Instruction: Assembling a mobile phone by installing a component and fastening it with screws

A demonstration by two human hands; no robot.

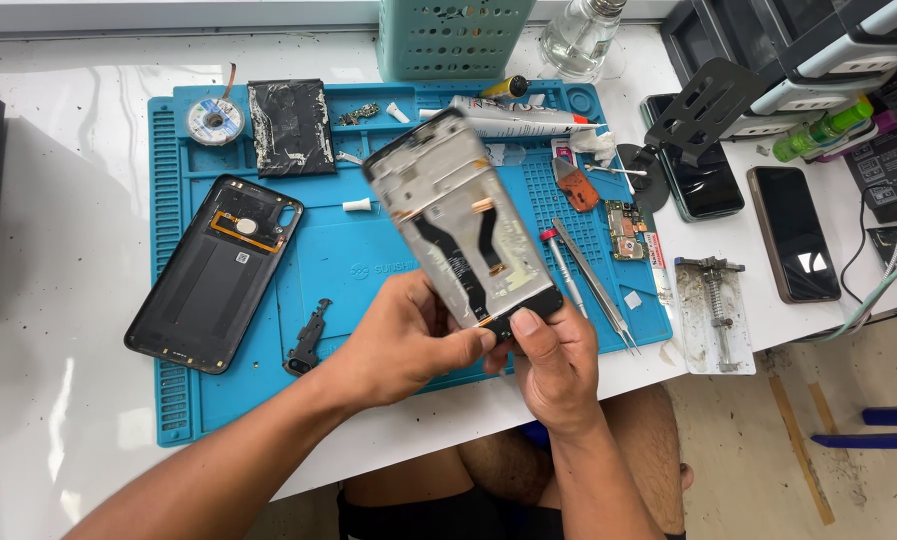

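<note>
An opened phone frame (461,228), back cover off and flex cables bared, is held tilted above the blue repair mat (369,262); its lower end is pinched between the fingers of the left hand (401,340) and the right hand (552,362), both closed on it. The step is judged to be inspection during disassembly, and a steady grip is called for next. Beyond are listed tweezers (597,286), the removed back cover (215,272) and a glue tube (521,122) on the white desk (59,160).
</note>
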